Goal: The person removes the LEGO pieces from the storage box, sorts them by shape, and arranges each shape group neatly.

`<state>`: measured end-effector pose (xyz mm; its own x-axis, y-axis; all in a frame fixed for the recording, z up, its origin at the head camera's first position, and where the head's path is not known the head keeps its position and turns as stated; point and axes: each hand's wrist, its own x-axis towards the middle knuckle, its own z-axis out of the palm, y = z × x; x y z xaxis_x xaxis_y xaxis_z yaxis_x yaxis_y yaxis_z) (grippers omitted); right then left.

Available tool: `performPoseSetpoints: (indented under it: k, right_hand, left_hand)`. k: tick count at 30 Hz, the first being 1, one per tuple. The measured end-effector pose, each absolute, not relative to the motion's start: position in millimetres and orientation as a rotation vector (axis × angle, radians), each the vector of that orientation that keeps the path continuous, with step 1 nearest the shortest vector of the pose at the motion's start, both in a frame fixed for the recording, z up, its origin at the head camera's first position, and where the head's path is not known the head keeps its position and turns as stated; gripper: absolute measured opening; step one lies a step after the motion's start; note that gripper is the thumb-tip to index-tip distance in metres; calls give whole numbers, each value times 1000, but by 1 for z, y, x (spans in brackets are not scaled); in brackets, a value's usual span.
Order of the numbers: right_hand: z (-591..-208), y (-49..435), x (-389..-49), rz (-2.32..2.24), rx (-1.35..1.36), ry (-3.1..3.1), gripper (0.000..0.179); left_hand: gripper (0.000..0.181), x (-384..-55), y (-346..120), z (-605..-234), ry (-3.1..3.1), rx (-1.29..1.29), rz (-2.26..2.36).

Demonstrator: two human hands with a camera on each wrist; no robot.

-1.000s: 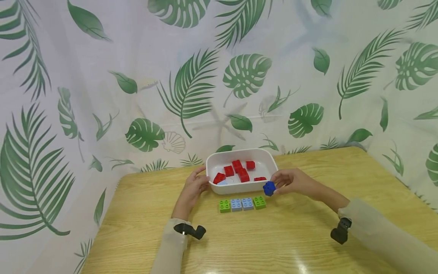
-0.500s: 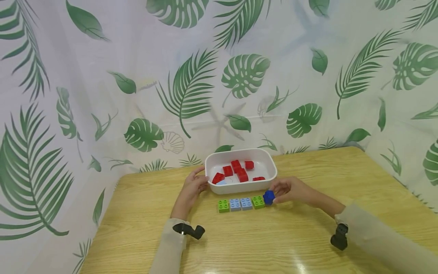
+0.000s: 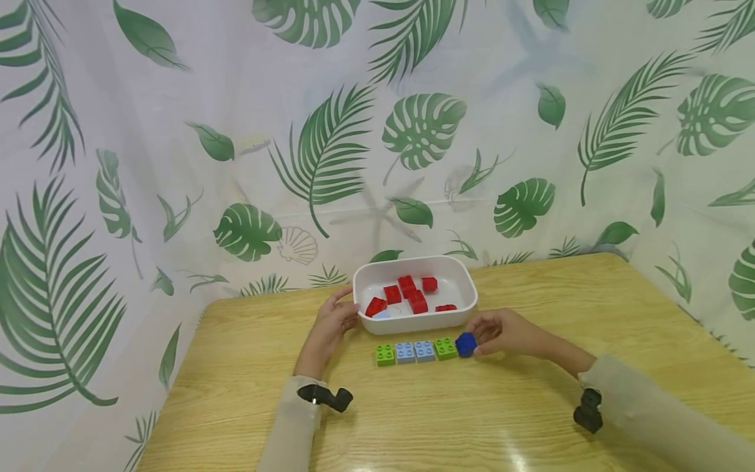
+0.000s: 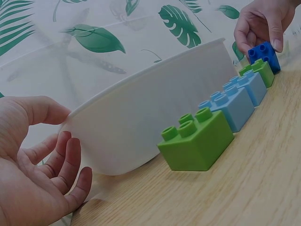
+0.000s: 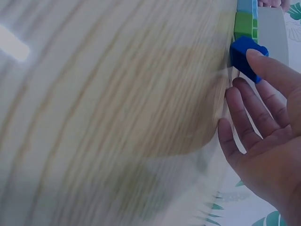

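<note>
My right hand pinches a blue toy building brick between thumb and fingers. The brick is at the right end of a row of bricks and looks tilted in the left wrist view, its studs turned toward that camera. That row runs, left to right, from a green brick through two light blue bricks to another green brick. My left hand holds the left end of a white tub, thumb at the rim and fingers bent against its outside.
Inside the tub lie several red bricks and a light blue piece. It stands near the back edge of the wooden table, before a leaf-patterned curtain. The row of bricks lies just in front of the tub.
My right hand has brought the blue brick down and toward me, from beside the tub's front right corner to the right end of the row. My left hand stays at the tub.
</note>
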<state>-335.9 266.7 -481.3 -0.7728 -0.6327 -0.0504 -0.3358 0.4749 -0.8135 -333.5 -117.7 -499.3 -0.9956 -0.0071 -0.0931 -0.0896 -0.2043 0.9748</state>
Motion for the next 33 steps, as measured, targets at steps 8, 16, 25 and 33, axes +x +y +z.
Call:
performPoseSetpoints:
  k: [8, 16, 25, 33]
  right_hand:
    - [-482, 272, -335, -1049, -891, 2566, 33]
    - [-482, 264, -333, -946, -923, 2675, 31]
    - [-477, 254, -331, -822, -923, 2756, 31]
    - [-476, 251, -331, -822, -945, 2761, 31]
  left_hand:
    - [53, -335, -118, -500, 1954, -123, 2379]
    - [53, -335, -118, -500, 1958, -126, 2386]
    - [54, -335, -118, -500, 1938, -117, 2399]
    - [54, -335, -118, -500, 1928, -113, 2402]
